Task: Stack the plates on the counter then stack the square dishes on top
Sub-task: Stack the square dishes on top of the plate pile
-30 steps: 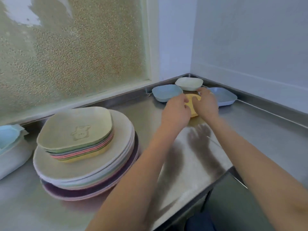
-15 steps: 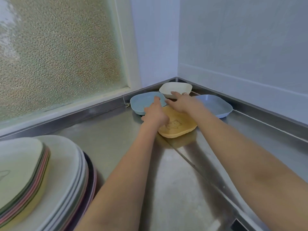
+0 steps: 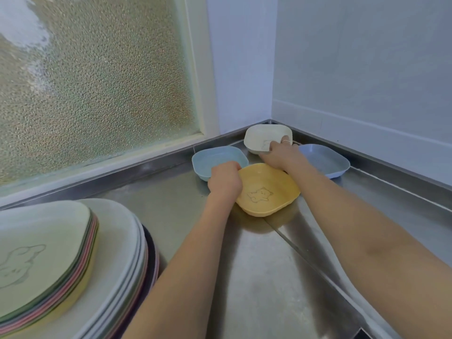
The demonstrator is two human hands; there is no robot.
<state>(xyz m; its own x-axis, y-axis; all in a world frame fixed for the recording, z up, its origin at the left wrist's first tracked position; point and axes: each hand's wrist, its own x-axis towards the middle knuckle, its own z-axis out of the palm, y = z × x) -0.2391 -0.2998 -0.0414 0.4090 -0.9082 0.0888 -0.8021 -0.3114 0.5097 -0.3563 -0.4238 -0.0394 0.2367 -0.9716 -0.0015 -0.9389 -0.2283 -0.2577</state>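
Back in the corner of the steel counter, four small square dishes sat close together: a yellow dish nearest the person, a light blue dish to its left, a cream dish against the corner, and a lavender dish to the right. The left hand was curled closed over the yellow dish's left rim, just beside the blue one. The right hand reached past it, its fingers pinching the near edge of the cream dish. Well apart at the lower left stood the stack of round plates, already topped with flat square dishes. To my eye, the job in hand was gathering these last four. It would go best to lift the cream dish clear of the rim behind it, nest it squarely inside the yellow one with corners matched, add the other two likewise, then carry the set across level with both hands.
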